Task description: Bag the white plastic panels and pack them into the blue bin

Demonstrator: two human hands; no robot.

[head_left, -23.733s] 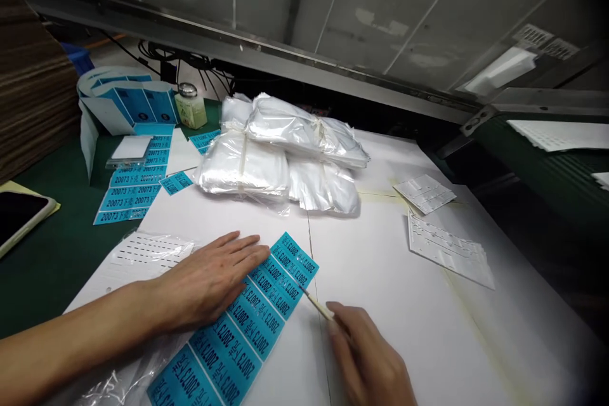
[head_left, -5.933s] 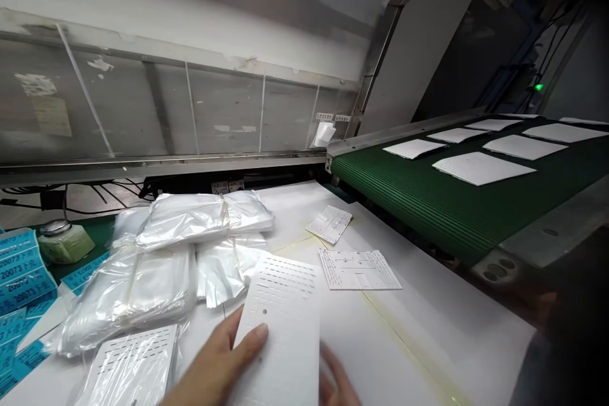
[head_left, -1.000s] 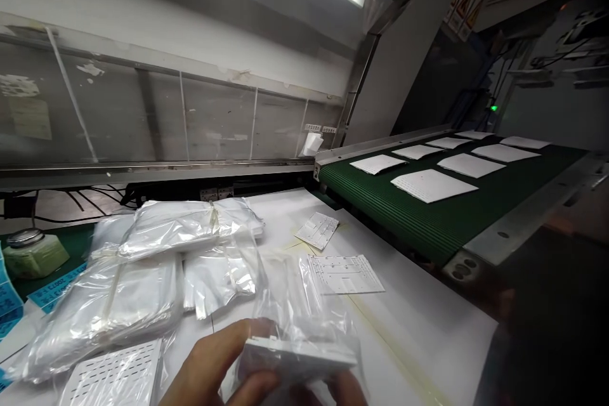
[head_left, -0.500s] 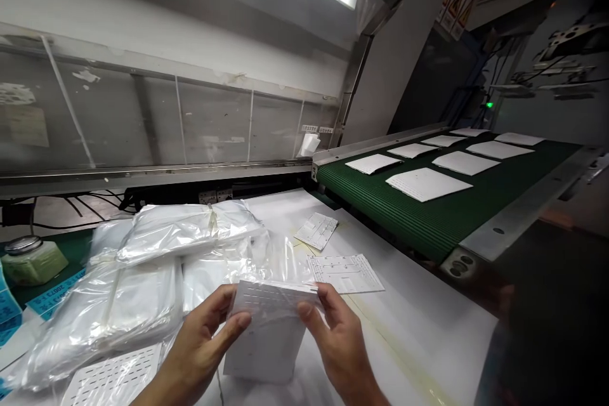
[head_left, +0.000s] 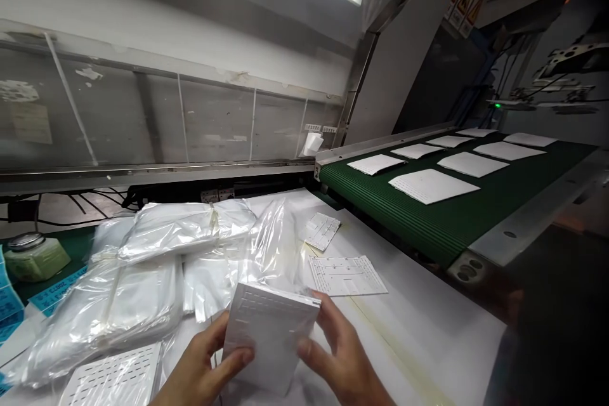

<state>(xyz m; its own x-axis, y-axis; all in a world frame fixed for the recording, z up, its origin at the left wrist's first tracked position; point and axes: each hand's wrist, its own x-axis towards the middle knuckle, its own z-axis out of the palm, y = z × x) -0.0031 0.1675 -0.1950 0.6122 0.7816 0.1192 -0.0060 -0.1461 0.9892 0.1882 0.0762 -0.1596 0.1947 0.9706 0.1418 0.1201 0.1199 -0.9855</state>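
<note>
In the head view, a stack of thin white panels (head_left: pixel 271 336) with small slots along the upper edge stands between my two hands, inside a clear plastic bag. My left hand (head_left: pixel 204 358) pinches its left side, thumb on the near face. My right hand (head_left: pixel 345 352) grips the right side, thumb in front and fingers behind the upper corner. The bag's loose clear mouth (head_left: pixel 275 244) rises beyond the panels. Just behind my right fingers, a flat white patterned panel (head_left: pixel 349 275) lies on the white table covering, with a smaller one (head_left: pixel 322 231) past it.
Piles of clear plastic bags (head_left: pixel 114 317) lie at the left, near a bagged slotted panel (head_left: pixel 114 380). A glass jar (head_left: pixel 35 257) and blue label sheets (head_left: pixel 57 292) are farther left. At the right, a green conveyor belt (head_left: pixel 380 193) carries several white panels (head_left: pixel 434 186).
My left hand has slid lower along the panels' side, and more of their face shows. The bag's clear mouth now stands up higher behind them. The view has shifted slightly.
</note>
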